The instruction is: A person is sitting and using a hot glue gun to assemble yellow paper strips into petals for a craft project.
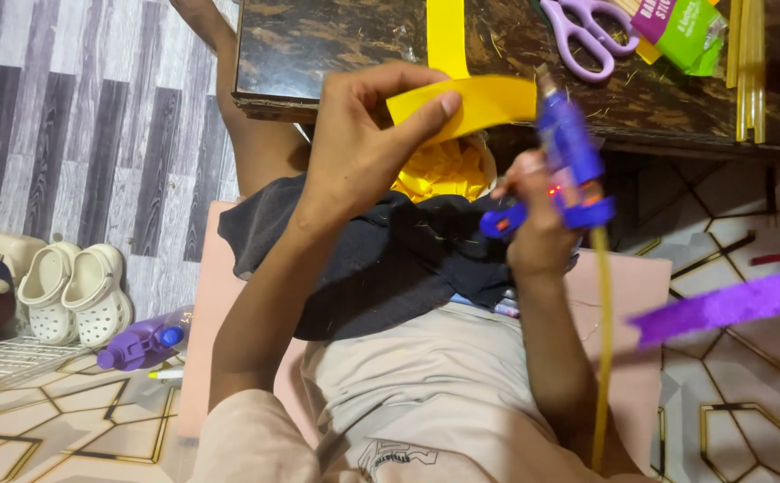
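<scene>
Fingers (381,85) of the left hand (358,148) are curled and clamped on a yellow strip (470,100) — thumb pressing its near face, the other fingers wrapped over the top edge. The strip is a flat band of bright yellow, foam or paper by the look, bent into a shallow arc, matte, with no marks showing.

Right hand (537,224) is closed around the grip of a blue glue gun (569,161), fingers wrapped tight, 1 finger on the trigger. A small red light glows on the gun body. The nozzle tip sits at the strip's right end — touching or just short of it, I can't tell. A yellowish glue stick (601,340) hangs out the back of the gun.

Landmark = the strip:
- behind it: a dark marbled table (345,45), the strip held just off its front edge
- above it on the table: another flat yellow band (446,31)
- up and right: purple scissors (582,36), a green packet (690,31), a bundle of thin yellow sticks (746,67)
- just below: a crumpled yellow piece (443,170) on black cloth (381,259) over the lap
- far lower right: a purple band (730,304), blurred
- far lower left: white clogs (76,291) and a purple bottle (144,340) on the floor
</scene>
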